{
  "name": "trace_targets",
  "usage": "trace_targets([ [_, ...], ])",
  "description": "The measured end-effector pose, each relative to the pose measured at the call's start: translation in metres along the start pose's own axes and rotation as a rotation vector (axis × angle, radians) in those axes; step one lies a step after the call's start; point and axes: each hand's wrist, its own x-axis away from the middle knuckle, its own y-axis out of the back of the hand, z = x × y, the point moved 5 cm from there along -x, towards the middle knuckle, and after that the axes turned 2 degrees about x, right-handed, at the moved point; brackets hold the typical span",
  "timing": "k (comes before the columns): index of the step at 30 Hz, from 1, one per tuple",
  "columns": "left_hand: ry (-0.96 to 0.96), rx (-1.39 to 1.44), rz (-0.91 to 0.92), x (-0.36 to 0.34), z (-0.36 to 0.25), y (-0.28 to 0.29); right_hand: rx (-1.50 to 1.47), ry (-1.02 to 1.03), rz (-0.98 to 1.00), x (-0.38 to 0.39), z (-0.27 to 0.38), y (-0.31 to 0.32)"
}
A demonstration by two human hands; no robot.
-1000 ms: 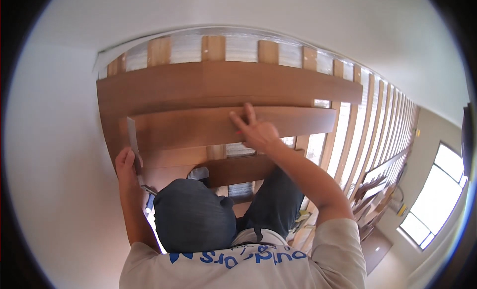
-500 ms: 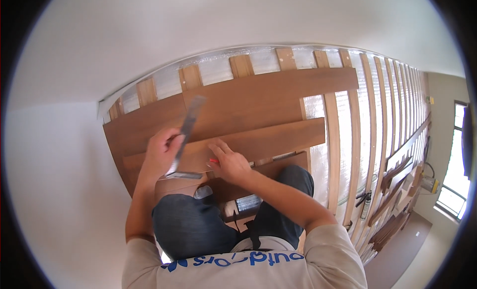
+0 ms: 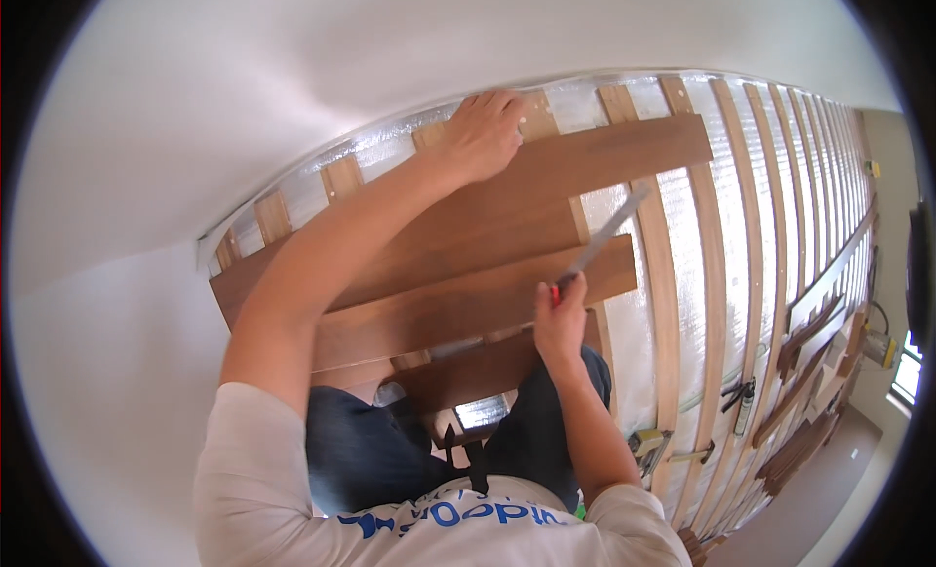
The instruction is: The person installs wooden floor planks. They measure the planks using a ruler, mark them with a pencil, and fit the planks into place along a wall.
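Observation:
My right hand [image 3: 562, 321] is closed around a metal square [image 3: 612, 228]; its long grey blade points up to the far right, over the brown planks. A small red item [image 3: 555, 295], perhaps a pencil, shows at the same fingers. My left hand [image 3: 485, 133] reaches far forward to the upper edge of the fixed brown planks [image 3: 468, 226], near a pale batten [image 3: 539, 114]. Its fingers are bent, thumb a little apart, and I see nothing held in it. Nearer to me a loose brown plank [image 3: 468, 309] lies across the work, touched by neither hand.
Pale battens [image 3: 715, 226] run over silver foil [image 3: 673, 235] to the right. A caulking gun [image 3: 746, 406] lies there, with stacked brown boards [image 3: 799, 455] beyond. Another brown plank [image 3: 468, 372] is by my knees. A white wall [image 3: 107, 372] borders the left.
My left hand has let go of the metal square and moved forward to the planks' upper edge. The square is now in my right hand, which has moved right.

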Motion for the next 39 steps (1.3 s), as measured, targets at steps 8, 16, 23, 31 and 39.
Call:
trace_targets([
  [8, 0.261, -0.137, 0.054, -0.041, 0.034, -0.105, 0.392, 0.158, 0.071, -0.084, 0.02, 0.016],
  [16, 0.363, 0.016, -0.292, 0.001, 0.053, -0.132, 0.405, 0.183, 0.041, -0.161, 0.031, -0.041],
  [23, 0.366, 0.141, -0.346, -0.004, 0.045, -0.131, 0.412, 0.099, -0.045, -0.18, 0.028, -0.058],
  [31, 0.401, 0.101, -0.216, -0.007, 0.046, -0.13, 0.436, 0.034, -0.04, -0.185, 0.028, -0.068],
  [39, 0.357, 0.041, -0.168, -0.009, 0.046, -0.13, 0.421, 0.145, -0.089, -0.179, 0.029, -0.07],
])
